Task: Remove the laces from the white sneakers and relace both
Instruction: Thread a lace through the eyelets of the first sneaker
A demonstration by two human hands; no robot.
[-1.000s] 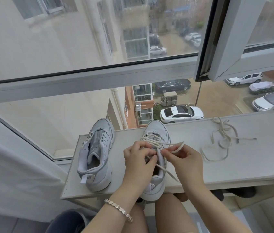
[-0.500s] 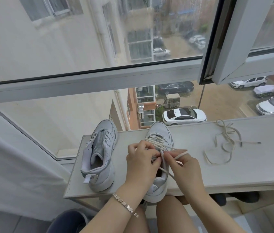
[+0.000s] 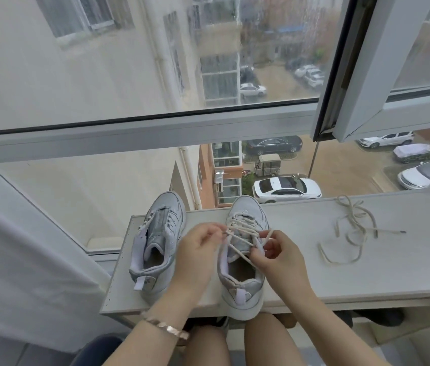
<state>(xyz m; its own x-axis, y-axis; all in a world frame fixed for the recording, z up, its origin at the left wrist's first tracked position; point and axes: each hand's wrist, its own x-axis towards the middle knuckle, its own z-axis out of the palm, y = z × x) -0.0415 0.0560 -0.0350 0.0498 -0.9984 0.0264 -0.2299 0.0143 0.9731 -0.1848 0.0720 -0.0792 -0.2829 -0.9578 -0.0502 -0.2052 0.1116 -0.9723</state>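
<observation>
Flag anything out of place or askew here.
The right sneaker juts heel-first over the shelf edge while the left hand and right hand work its lace, so it could tip. A loose lace lies tangled on the shelf to its right; the left sneaker has none yet. Nothing looks damaged.

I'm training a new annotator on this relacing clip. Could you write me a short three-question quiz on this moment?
1. True or false: the unlaced sneaker stands left of the sneaker being laced.
2. Where is the loose lace? A: inside a sneaker. B: on the ledge, right of both sneakers. C: on the floor.
3. Fill in: the left hand and right hand each pinch the ____ of the sneaker between them.
Key: 1 true; 2 B; 3 lace.
</observation>
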